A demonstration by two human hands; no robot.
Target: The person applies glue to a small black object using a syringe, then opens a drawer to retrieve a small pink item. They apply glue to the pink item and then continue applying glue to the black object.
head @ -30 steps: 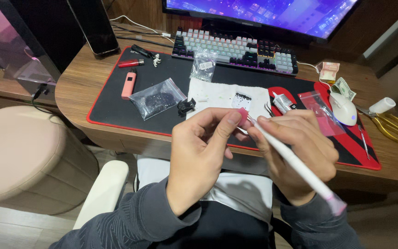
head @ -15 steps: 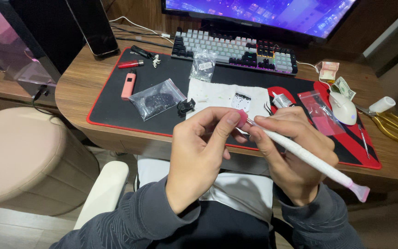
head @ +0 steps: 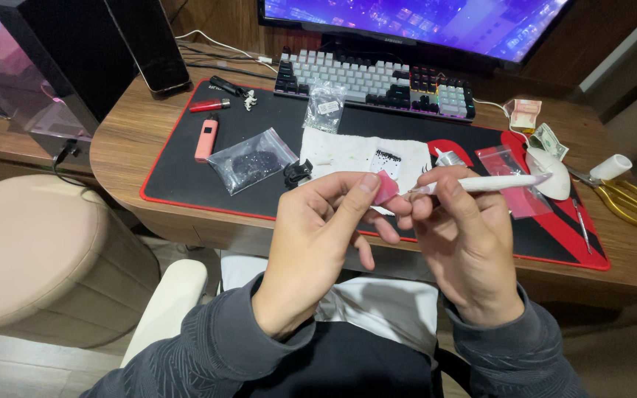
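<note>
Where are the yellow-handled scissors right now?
In the head view, the yellow-handled scissors lie at the desk's far right, off the red-edged mat, beside a white roll and right of the white mouse.

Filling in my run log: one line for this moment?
left hand: pinches small pink piece | right hand: holds slim white pen-shaped tool, tip at piece | above black red-edged desk mat

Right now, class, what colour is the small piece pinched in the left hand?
Pink; the small piece shows best in the head view.

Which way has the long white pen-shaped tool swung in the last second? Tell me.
Yes. The long white pen-shaped tool in the right hand swung its back end up from the lap to lie level over the black red-edged desk mat.
</note>
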